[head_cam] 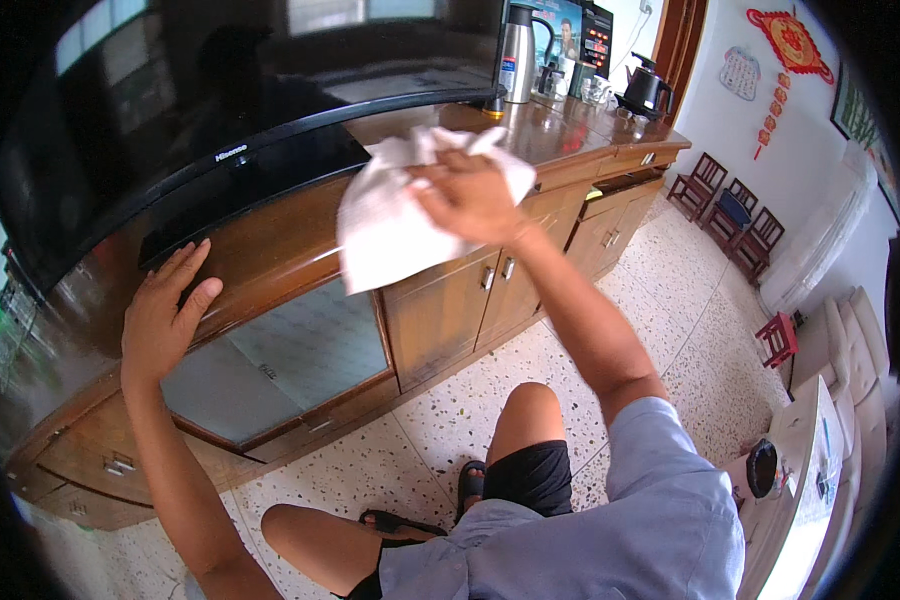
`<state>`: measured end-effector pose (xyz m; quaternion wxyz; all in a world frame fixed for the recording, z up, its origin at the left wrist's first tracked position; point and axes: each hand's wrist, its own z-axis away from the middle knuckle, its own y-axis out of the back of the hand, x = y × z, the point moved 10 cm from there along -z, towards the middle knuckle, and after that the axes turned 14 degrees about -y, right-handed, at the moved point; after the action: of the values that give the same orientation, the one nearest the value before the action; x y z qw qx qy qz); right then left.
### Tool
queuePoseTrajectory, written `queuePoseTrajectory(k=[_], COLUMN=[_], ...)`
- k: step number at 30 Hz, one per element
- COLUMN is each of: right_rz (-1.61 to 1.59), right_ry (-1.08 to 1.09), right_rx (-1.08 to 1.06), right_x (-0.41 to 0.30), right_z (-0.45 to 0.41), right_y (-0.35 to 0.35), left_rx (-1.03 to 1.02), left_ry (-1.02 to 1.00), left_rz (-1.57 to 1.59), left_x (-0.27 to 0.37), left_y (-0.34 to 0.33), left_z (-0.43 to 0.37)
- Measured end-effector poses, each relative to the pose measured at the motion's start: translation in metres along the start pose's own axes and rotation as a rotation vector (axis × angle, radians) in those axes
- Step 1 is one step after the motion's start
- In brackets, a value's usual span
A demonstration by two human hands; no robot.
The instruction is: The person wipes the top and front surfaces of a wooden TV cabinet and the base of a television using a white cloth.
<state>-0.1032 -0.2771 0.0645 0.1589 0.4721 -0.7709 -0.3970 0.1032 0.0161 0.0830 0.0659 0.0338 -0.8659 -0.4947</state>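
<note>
My right hand (474,196) is on a white cloth (382,232), slightly blurred, over the front edge of a brown wooden TV cabinet (285,251). The cloth's near part hangs down past that edge, and its far part is bunched up. My left hand (161,319) rests on the cabinet top at the left, fingers spread and holding nothing. Just beyond its fingertips lies the black base (285,180) under a large Hisense television (172,112). Below my hands are the cabinet's glass door (285,367) and wooden doors (442,315) with metal handles.
Along the cabinet's right end stand a steel vacuum jug (520,56), glass cups (594,90) and a black kettle (645,86). One drawer (622,191) there is partly pulled out. Small wooden chairs (735,206), a red stool (778,339) and a white table (802,457) stand to the right.
</note>
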Motion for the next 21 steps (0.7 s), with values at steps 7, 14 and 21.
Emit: queuePoseTrajectory(k=[7, 14, 21], right_rz=[-0.25, -0.074, 0.013], right_ry=[0.317, 0.207, -0.136], right_rx=[0.482, 0.57, 0.526], right_x=[-0.14, 0.019, 0.236], right_z=[0.045, 0.034, 0.002], right_y=[0.019, 0.023, 0.038], left_rx=[-0.1, -0.137, -0.169], left_ry=[-0.017, 0.064, 0.076], left_rz=[-0.017, -0.003, -0.052], left_x=[-0.011, -0.007, -0.005], left_y=[-0.01, -0.008, -0.008], left_z=[-0.001, 0.0, -0.001])
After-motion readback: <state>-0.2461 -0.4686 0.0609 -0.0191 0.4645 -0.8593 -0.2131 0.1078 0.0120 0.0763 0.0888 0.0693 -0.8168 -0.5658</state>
